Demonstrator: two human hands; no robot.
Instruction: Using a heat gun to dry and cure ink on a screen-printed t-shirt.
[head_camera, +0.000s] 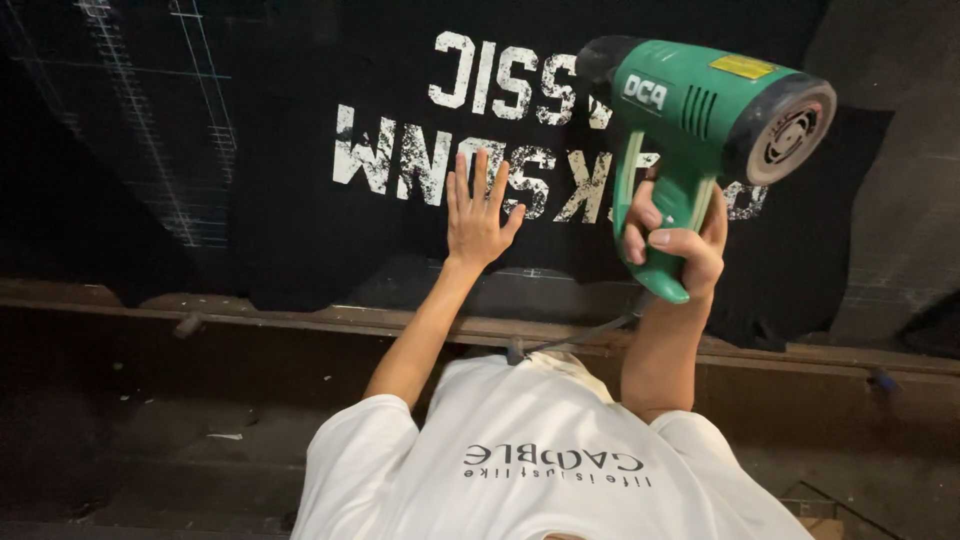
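A green heat gun (700, 110) with a yellow label, black cloth (300, 120) bearing white print, a white shirt (540, 460)

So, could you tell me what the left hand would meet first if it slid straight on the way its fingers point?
The left hand lies flat on the black fabric, fingers pointing at the white printed lettering; sliding on, it would cross those letters first.

Hands over cloth on counter
Left hand (478, 212) flat on cloth (300, 230); heat gun (700, 120) in right hand (675, 240), just right of it.
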